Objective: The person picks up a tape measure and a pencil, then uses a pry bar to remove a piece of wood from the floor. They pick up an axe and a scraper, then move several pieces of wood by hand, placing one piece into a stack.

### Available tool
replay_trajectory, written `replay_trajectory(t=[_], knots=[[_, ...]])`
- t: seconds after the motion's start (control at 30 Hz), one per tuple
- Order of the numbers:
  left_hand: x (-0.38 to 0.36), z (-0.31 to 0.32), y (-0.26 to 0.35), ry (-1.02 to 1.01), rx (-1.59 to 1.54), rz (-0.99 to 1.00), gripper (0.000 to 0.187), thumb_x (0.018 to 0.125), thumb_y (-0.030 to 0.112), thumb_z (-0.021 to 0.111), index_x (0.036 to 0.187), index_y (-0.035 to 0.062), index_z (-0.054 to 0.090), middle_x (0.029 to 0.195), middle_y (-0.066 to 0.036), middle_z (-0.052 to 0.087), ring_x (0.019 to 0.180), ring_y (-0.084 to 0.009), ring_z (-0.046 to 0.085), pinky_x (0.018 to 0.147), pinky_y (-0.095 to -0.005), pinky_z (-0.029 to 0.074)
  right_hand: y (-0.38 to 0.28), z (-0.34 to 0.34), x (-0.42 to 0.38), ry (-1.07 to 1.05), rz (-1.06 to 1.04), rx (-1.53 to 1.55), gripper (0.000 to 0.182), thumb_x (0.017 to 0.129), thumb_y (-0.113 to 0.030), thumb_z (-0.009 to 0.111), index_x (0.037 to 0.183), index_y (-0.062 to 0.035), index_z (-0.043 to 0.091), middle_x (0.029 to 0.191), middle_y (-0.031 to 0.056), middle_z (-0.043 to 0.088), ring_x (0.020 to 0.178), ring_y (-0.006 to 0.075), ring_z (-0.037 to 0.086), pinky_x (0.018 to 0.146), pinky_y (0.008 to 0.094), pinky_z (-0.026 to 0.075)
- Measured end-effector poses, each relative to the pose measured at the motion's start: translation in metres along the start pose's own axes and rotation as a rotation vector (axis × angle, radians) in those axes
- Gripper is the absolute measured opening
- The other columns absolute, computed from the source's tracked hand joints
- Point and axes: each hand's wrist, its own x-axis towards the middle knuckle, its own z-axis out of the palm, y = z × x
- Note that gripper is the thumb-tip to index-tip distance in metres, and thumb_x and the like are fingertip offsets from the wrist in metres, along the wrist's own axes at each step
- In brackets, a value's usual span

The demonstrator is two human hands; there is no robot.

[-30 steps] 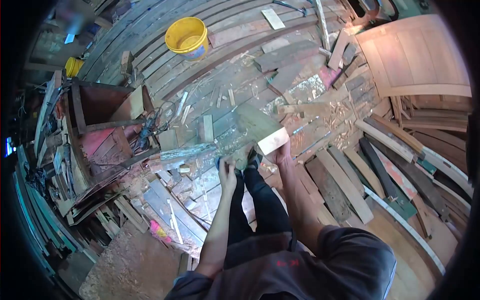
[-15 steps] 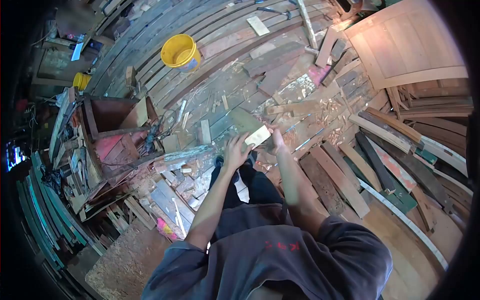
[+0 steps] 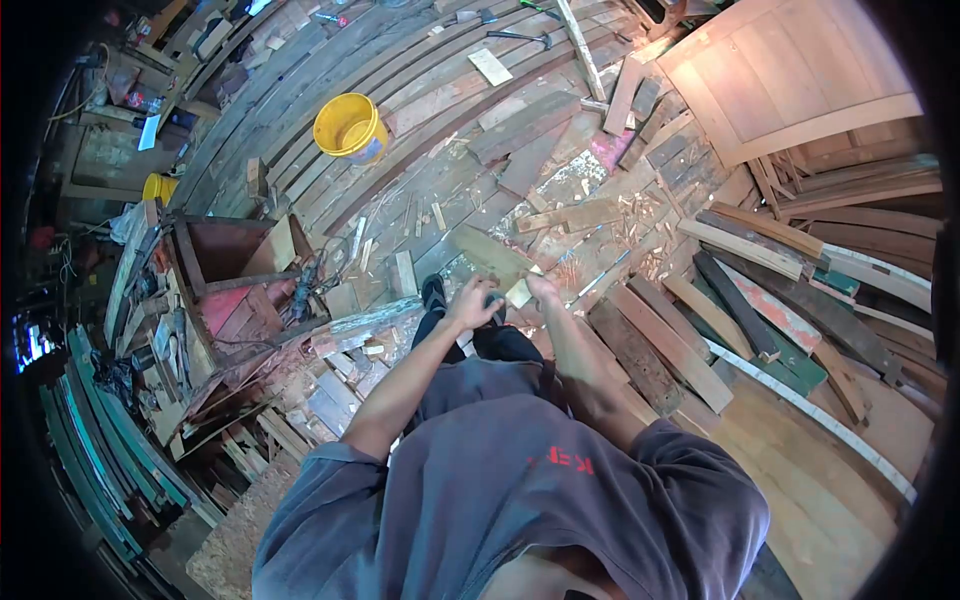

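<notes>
In front of my legs, a small pale wood block [image 3: 518,294] is held up in my right hand [image 3: 541,289], whose fingers close around its right side. The block is tilted, with a narrow part of it facing me. My left hand [image 3: 472,304] is just left of the block, fingers loosely spread; whether a fingertip touches it is hard to make out. Below and beyond the hands, a flat greenish-brown board [image 3: 490,255] lies on the floor.
Wood shavings and offcuts litter the plank floor. A yellow bucket [image 3: 350,128] stands ahead, with a hammer [image 3: 520,38] farther off. Stacked boards [image 3: 665,345] lie to my right, below a panelled wooden door [image 3: 795,80]. An open wooden box [image 3: 235,255] is at left.
The block has turned from showing its broad pale face to a narrower view. My left hand has come slightly away from its left end. The camera view has shifted a little.
</notes>
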Motion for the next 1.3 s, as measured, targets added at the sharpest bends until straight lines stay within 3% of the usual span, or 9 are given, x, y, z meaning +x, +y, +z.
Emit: replay_trajectory(t=[0.2, 0.47, 0.8, 0.93, 1.07, 1.1, 1.13, 1.17, 1.3], knots=[[-0.003, -0.056, -0.051, -0.056, -0.053, -0.184, 0.032, 0.079, 0.027, 0.060, 0.099, 0.0032, 0.063, 0.101, -0.019, 0.062, 0.097, -0.0334, 0.059, 0.083, -0.0407, 0.047, -0.018, -0.013, -0.019, -0.003, -0.017, 0.006, 0.042, 0.067, -0.033, 0.070, 0.092, 0.0008, 0.066, 0.089, 0.0155, 0.067, 0.085, 0.0233, 0.065, 0.072, 0.0323, 0.052], [0.024, -0.088, -0.096, -0.333, -0.039, -0.215, 0.031, 0.080, 0.027, 0.060, 0.098, 0.0021, 0.064, 0.097, -0.017, 0.065, 0.095, -0.0297, 0.062, 0.082, -0.0370, 0.047, -0.044, -0.018, -0.072, 0.000, -0.050, -0.224, 0.083, 0.060, -0.045, 0.071, 0.121, 0.0041, 0.046, 0.118, 0.0239, 0.055, 0.109, 0.0313, 0.056, 0.089, 0.0368, 0.047], [0.050, -0.089, -0.081, -0.681, -0.297, -0.106, 0.069, 0.079, 0.040, 0.066, 0.131, 0.0028, 0.039, 0.117, -0.016, 0.057, 0.108, -0.0240, 0.054, 0.087, -0.0362, 0.045, -0.077, 0.031, -0.098, 0.147, 0.009, -0.062, 0.103, 0.054, -0.058, 0.073, 0.123, 0.0090, 0.037, 0.114, 0.0241, 0.057, 0.104, 0.0287, 0.059, 0.086, 0.0361, 0.050], [0.043, -0.074, -0.061, -0.848, -0.262, -0.145, 0.065, 0.080, 0.038, 0.064, 0.131, 0.0054, 0.042, 0.116, -0.012, 0.058, 0.102, -0.0194, 0.054, 0.083, -0.0316, 0.044, -0.087, 0.036, -0.109, -0.045, -0.012, -0.153, 0.116, 0.063, -0.058, 0.068, 0.141, 0.0044, 0.010, 0.126, 0.0230, 0.048, 0.113, 0.0313, 0.053, 0.092, 0.0368, 0.046], [0.055, -0.074, -0.133, -0.876, 0.001, -0.061, 0.036, 0.083, 0.023, 0.052, 0.110, 0.0020, 0.058, 0.088, -0.009, 0.063, 0.079, -0.0165, 0.058, 0.062, -0.0333, 0.047, -0.085, 0.025, -0.112, -0.077, -0.031, -0.163, 0.106, 0.066, -0.047, 0.069, 0.140, 0.0034, 0.012, 0.127, 0.0217, 0.047, 0.115, 0.0317, 0.051, 0.093, 0.0374, 0.046], [0.051, -0.084, -0.150, -0.861, 0.111, -0.233, 0.030, 0.081, 0.022, 0.048, 0.091, -0.0018, 0.065, 0.088, -0.018, 0.066, 0.083, -0.0215, 0.062, 0.071, -0.0352, 0.047, -0.080, 0.022, -0.106, -0.076, -0.038, -0.157, 0.104, 0.067, -0.045, 0.069, 0.140, 0.0034, 0.013, 0.127, 0.0216, 0.047, 0.115, 0.0317, 0.050, 0.093, 0.0375, 0.045], [0.044, -0.101, -0.170, -0.934, 0.211, -0.218, 0.027, 0.080, 0.019, 0.048, 0.084, -0.0012, 0.065, 0.081, -0.016, 0.066, 0.075, -0.0211, 0.062, 0.064, -0.0367, 0.047, -0.074, 0.019, -0.100, -0.092, -0.058, -0.171, 0.102, 0.068, -0.044, 0.069, 0.140, 0.0035, 0.013, 0.127, 0.0217, 0.047, 0.116, 0.0317, 0.050, 0.094, 0.0375, 0.045], [0.052, -0.097, -0.238, -1.331, 0.542, 0.514, 0.026, 0.079, 0.020, 0.050, 0.084, -0.0004, 0.066, 0.079, -0.014, 0.065, 0.072, -0.0221, 0.062, 0.061, -0.0373, 0.048, -0.069, 0.018, -0.095, -0.110, -0.078, -0.184, 0.101, 0.069, -0.043, 0.068, 0.139, 0.0035, 0.013, 0.127, 0.0218, 0.047, 0.116, 0.0317, 0.050, 0.094, 0.0375, 0.045], [-0.022, -0.168, -0.266, -1.509, 0.304, -0.265, 0.028, 0.077, 0.017, 0.056, 0.101, 0.0032, 0.063, 0.093, -0.009, 0.065, 0.078, -0.0209, 0.061, 0.068, -0.0358, 0.048, -0.061, 0.000, -0.090, -0.155, -0.134, -0.275, 0.100, 0.070, -0.044, 0.064, 0.138, 0.0079, 0.012, 0.127, 0.0218, 0.047, 0.116, 0.0321, 0.050, 0.095, 0.0373, 0.044]])
